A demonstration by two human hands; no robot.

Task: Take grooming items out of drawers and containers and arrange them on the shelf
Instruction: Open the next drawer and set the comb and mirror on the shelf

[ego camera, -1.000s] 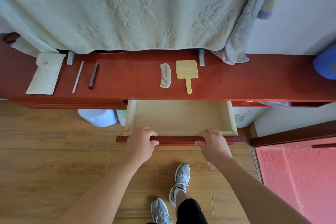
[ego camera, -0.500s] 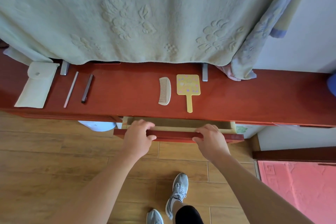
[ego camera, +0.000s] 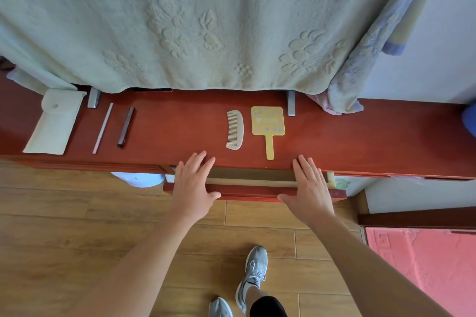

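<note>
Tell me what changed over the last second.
The drawer was pushed from wide open to nearly shut. The left hand and right hand let go of its front edge and now lie flat, fingers spread. The comb, mirror and pouch stayed put.

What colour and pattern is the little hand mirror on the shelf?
The hand mirror is yellow with small pink and purple dots, seen in the head view.

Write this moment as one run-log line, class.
left hand: flat, empty | right hand: flat, empty | drawer: slightly open | comb, mirror: on shelf
</note>
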